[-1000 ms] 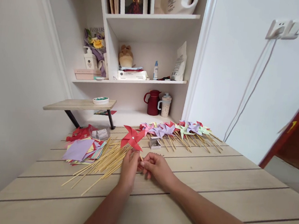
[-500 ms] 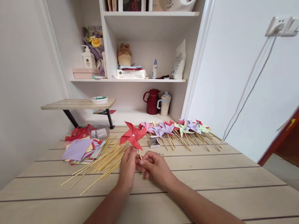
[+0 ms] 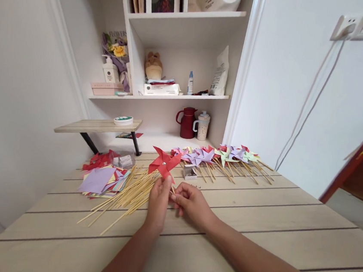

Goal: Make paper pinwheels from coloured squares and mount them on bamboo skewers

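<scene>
A red paper pinwheel (image 3: 164, 163) with a pale pin at its centre is held upright above the table, on a thin wooden stick. My left hand (image 3: 158, 200) is closed around it just below the paper blades, its thumb against the lowest blade. With thumb and fingers my right hand (image 3: 193, 203) pinches the stick lower down, close beside the left hand. Much of the stick is hidden by the fingers. Loose wooden sticks (image 3: 130, 193) lie in a heap left of my hands. Behind my right hand is a small clear box (image 3: 189, 173).
Finished pinwheels (image 3: 228, 156) lie in a row along the table's back. At left are a stack of coloured paper squares (image 3: 97, 180), red paper pieces (image 3: 101, 161) and a clear container (image 3: 123, 161). A small raised wooden shelf (image 3: 94, 127) stands behind them.
The red pinwheel's blades have tilted or turned slightly between my hands, and my left thumb now points up along them. The whole view has shifted a little. Both hands keep their hold.
</scene>
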Demonstrator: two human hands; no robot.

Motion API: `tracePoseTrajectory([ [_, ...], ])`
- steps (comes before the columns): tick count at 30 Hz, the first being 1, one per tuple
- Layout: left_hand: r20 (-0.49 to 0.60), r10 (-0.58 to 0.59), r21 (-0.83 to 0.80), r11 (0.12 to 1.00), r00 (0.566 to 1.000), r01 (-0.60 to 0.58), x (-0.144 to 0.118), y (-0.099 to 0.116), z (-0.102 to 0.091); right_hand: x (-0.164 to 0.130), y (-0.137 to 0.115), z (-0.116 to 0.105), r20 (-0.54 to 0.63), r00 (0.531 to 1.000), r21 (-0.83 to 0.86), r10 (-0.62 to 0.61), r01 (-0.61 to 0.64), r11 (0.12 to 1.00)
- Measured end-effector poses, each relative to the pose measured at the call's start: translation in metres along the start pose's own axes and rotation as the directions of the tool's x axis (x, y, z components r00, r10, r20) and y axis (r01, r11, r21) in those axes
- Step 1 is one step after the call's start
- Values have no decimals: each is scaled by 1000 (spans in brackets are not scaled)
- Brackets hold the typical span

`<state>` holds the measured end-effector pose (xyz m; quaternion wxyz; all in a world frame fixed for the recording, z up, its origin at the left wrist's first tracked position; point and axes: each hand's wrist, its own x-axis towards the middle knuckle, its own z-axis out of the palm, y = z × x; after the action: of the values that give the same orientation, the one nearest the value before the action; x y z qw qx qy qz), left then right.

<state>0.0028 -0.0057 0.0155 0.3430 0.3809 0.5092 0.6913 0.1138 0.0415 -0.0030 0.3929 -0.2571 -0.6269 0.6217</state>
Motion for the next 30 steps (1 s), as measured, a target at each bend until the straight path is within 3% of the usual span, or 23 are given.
tracePoseTrajectory([
  [16, -38, -42, 46, 998, 998, 43, 7, -3, -6, -1, -1, 3, 3, 1000, 19, 22, -22, 1000],
  [23, -74, -19, 71, 997, 997, 24, 9, -10, -6, -2, -4, 4, 25, 999, 42, 24, -25, 999],
  [30, -47, 23, 130, 991, 999, -17, 6, -3, -5, 1, 3, 3, 20, 999, 55, 33, -34, 998],
])
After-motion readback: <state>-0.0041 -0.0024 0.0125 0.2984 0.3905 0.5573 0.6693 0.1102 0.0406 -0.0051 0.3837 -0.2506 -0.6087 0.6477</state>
